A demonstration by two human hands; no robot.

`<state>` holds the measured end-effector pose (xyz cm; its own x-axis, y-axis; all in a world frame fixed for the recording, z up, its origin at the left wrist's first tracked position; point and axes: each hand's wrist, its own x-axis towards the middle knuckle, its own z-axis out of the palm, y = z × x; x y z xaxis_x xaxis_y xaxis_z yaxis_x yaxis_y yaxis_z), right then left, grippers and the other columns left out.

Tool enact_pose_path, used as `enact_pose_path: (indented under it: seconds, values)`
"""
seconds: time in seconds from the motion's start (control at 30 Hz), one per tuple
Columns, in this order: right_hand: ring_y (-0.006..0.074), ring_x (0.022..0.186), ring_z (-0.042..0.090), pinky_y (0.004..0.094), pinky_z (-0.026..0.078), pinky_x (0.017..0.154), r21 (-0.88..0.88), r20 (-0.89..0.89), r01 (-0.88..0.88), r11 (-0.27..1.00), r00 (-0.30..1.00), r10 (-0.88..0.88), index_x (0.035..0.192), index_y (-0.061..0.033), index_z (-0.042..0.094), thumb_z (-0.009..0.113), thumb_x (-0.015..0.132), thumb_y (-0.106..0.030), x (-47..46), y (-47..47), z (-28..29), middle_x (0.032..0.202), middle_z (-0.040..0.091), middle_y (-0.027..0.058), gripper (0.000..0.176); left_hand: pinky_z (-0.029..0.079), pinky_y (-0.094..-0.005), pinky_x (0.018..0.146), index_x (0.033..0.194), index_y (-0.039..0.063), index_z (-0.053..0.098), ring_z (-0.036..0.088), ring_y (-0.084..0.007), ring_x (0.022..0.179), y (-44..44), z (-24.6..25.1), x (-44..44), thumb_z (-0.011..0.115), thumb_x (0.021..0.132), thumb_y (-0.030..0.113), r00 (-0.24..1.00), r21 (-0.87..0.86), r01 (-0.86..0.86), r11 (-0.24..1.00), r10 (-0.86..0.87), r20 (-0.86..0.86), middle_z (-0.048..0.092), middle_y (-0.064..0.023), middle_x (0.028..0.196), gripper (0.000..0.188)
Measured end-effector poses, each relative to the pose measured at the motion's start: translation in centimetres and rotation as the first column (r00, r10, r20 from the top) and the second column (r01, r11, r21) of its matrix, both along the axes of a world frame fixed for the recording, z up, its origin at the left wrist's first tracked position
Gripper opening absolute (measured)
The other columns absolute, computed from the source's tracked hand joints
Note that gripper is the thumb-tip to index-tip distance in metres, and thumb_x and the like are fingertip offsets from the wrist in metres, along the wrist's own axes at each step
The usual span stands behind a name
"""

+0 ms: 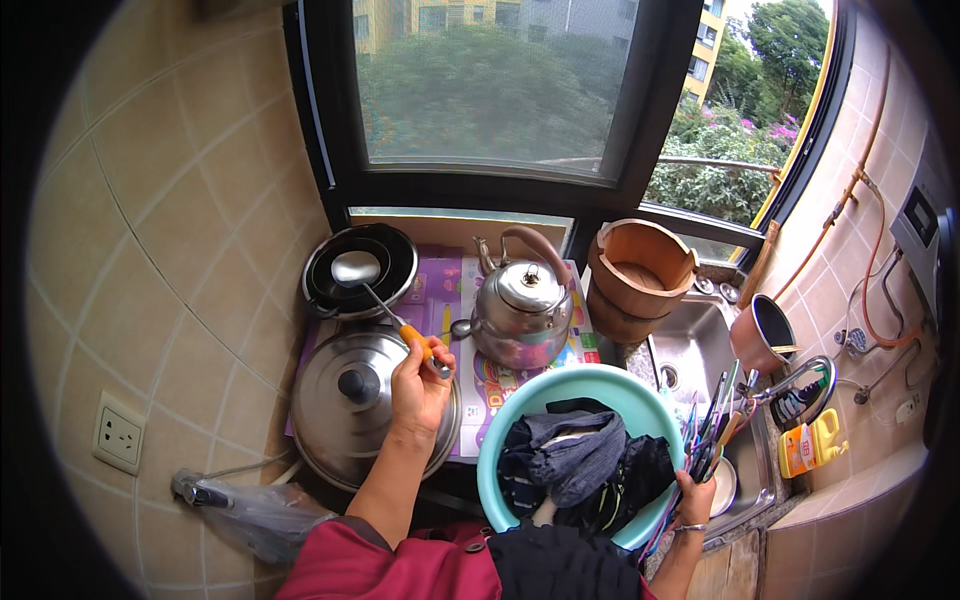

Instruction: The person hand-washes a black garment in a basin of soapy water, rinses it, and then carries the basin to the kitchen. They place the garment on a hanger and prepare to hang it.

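My left hand (pixel 421 390) grips the orange handle (pixel 415 340) of a metal ladle (pixel 355 268). The ladle's bowl hangs over a black wok (pixel 396 259); below my wrist lies a large metal lid (pixel 330 420) with a dark knob. My right hand (pixel 696 497) is closed at the right rim of a turquoise plastic basin (pixel 491 450), against a bundle of thin coloured hangers and utensils (pixel 712 439). How its fingers divide between rim and bundle is partly hidden. Dark and grey clothes (pixel 577 450) fill the basin, which sits close against my body.
A metal kettle (pixel 517 315) and a spoon (pixel 460 328) rest on printed board. A wooden bucket (pixel 637 292) stands beside the steel sink (pixel 694 330). A copper-coloured pot (pixel 757 337), a faucet (pixel 806 375) and a yellow detergent bottle (pixel 806 450) are at right. A plastic bag (pixel 262 517) hangs lower left.
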<state>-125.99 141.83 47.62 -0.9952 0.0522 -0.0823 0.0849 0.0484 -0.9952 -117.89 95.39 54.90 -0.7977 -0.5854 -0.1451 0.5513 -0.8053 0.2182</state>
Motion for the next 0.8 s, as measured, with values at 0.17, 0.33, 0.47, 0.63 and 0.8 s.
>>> enact_pose_path:
  seconds: [0.17,0.33,0.47,0.63,0.8]
  values:
    - [0.0098,0.083,0.058,0.0236,0.048,0.077,0.003,-0.008,0.028,1.0,1.0,-0.028,0.127,-0.0008,0.048,0.063,0.073,0.009,-0.1,-0.1,0.3,0.099,0.062,0.0012,0.056,0.051,-0.0327,0.077,0.104,0.0,0.053,0.057,-0.0201,0.086,-3.2,-0.7,-1.6,0.054,0.095,0.018,0.998,0.094,-0.033,0.995,0.038,-0.053,0.057,-0.0124,0.096,0.02]
    - [0.0094,0.079,0.054,0.0241,0.045,0.075,0.057,-0.018,0.023,0.998,1.0,-0.022,0.115,-0.001,0.055,0.066,0.073,0.006,0.1,-0.4,0.6,0.093,0.058,-0.0017,0.043,0.054,-0.0343,0.083,0.107,-0.001,0.058,0.063,-0.0246,0.095,-5.0,-0.7,-1.8,0.053,0.096,0.024,0.993,-0.009,0.012,1.0,-0.013,-0.119,0.063,-0.016,0.106,0.029]
    - [0.0094,0.08,0.053,0.0239,0.045,0.077,0.064,-0.03,0.02,0.998,0.999,-0.018,0.119,-0.0012,0.053,0.066,0.074,0.006,0.2,-0.4,0.6,0.095,0.058,-0.0017,0.048,0.05,-0.0362,0.09,0.122,-0.002,0.05,0.059,-0.0261,0.106,-4.7,-0.7,-1.3,0.047,0.096,0.045,1.0,-0.138,0.007,0.99,-0.011,-0.025,0.058,-0.0165,0.119,0.054]
    - [0.0101,0.082,0.054,0.0241,0.045,0.079,0.072,-0.042,0.007,0.997,0.999,-0.004,0.12,-0.0012,0.052,0.066,0.074,0.006,0.3,-0.1,0.5,0.096,0.058,-0.0014,0.049,0.046,-0.0366,0.093,0.13,0.001,0.042,0.056,-0.0258,0.11,-2.3,-2.3,-0.6,0.045,0.094,0.053,0.998,-0.358,0.021,0.934,0.005,0.07,0.055,-0.0173,0.122,0.064]
    - [0.0102,0.083,0.054,0.025,0.045,0.079,0.038,-0.015,0.005,0.999,1.0,-0.005,0.113,0.0,0.056,0.065,0.074,0.005,0.3,-0.3,0.7,0.095,0.059,-0.0009,0.04,0.041,-0.0255,0.091,0.132,-0.002,0.042,0.051,-0.0153,0.113,5.7,-7.5,1.5,0.064,0.089,0.026,0.78,-0.591,0.557,0.583,-0.123,0.614,0.057,-0.013,0.122,0.055]
